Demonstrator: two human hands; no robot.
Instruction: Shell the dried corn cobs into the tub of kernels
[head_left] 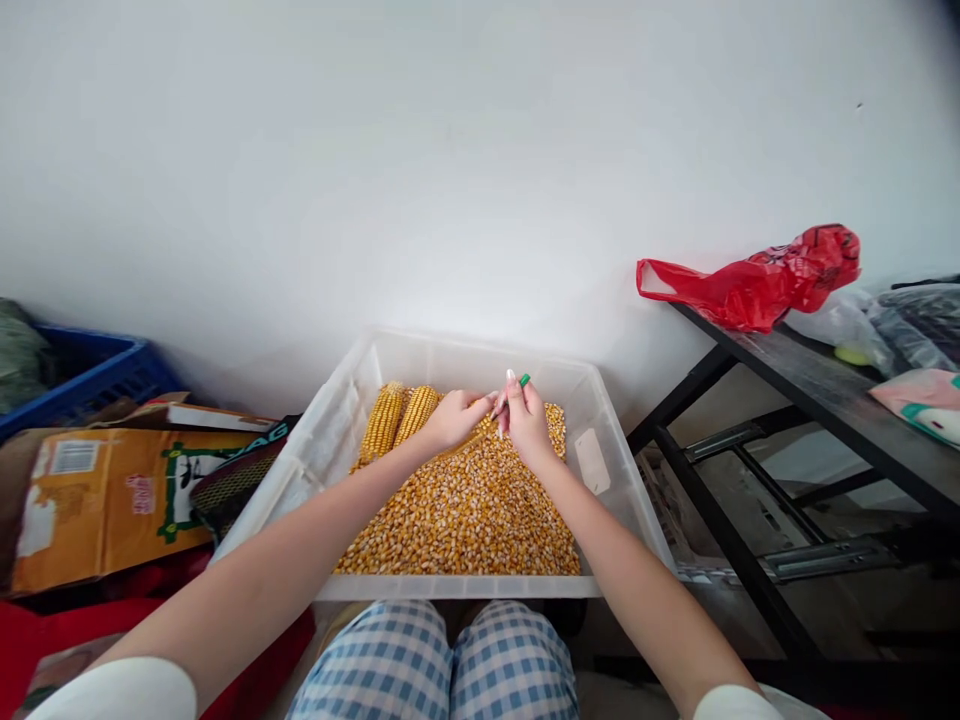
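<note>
Counting what sits in the clear plastic bin, you have two corn cobs side by side at its back left, and a third cob near its middle, partly covered by your left hand. Loose kernels, too many to count, spread over the bin's floor. One green-ended tool pokes up from your right hand, above the right half of the bin; the rest of it is hidden in your grip, so you cannot make out its shape. Left of the bin stand one blue crate and one orange carton, the crate cut off by the picture's edge. Right of the bin, one red bag lies on a black bench, also cut off.

Your two forearms slant inward over the bin's left and right sides, and your hands nearly meet above the kernels, toward its back. Your left hand is back up, its fingertips pointing toward the right hand; you cannot tell whether those fingers are clamped on the third cob. Your right fingers are curled together around the green-ended tool, just beside the left ones
</note>
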